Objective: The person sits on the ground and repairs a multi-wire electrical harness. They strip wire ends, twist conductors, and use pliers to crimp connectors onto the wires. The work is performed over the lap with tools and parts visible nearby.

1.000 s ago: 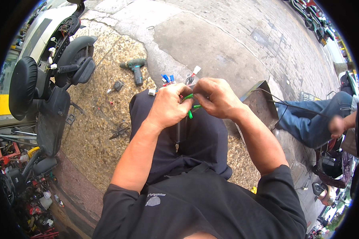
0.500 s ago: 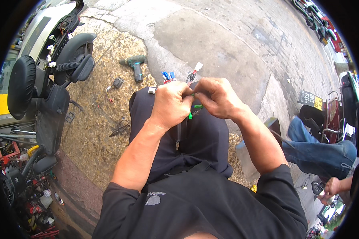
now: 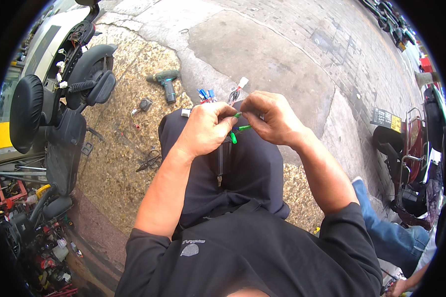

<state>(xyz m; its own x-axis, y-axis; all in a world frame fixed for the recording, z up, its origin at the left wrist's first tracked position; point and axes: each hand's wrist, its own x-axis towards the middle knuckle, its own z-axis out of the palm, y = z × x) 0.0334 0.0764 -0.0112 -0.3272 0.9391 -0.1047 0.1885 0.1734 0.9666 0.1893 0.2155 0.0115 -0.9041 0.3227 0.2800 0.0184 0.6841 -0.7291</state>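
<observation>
Above my lap, my left hand [image 3: 207, 127] is closed in a pinch on a green-sleeved wire connector [image 3: 237, 115], its tip showing past my thumb. My right hand [image 3: 272, 119] is close beside it, fingertips pinched; what they hold is too small to make out. Another green connector [image 3: 234, 137] hangs below my left fingers, and a further green-sleeved lead [image 3: 244, 127] lies under my right thumb. A black ribbed box [image 3: 224, 156] rests between my thighs. Beyond my hands stick up blue wire connectors [image 3: 206, 94] and a white plug [image 3: 243, 82]. A small white plug [image 3: 186, 113] sits by my left knuckles.
A cordless drill [image 3: 167, 84], a small dark part with wires [image 3: 145, 104] and dark-handled scissors [image 3: 149, 160] lie on the ground. A partly stripped scooter [image 3: 67, 128] stands at left above piled parts [image 3: 44, 247]. At right are a person's jeans leg [image 3: 391, 237] and a red scooter [image 3: 414, 163].
My hands have drawn slightly apart, exposing the green connector at my left fingertips. The person at right has shifted nearer the lower edge, and a grey box beside my right thigh is gone from view.
</observation>
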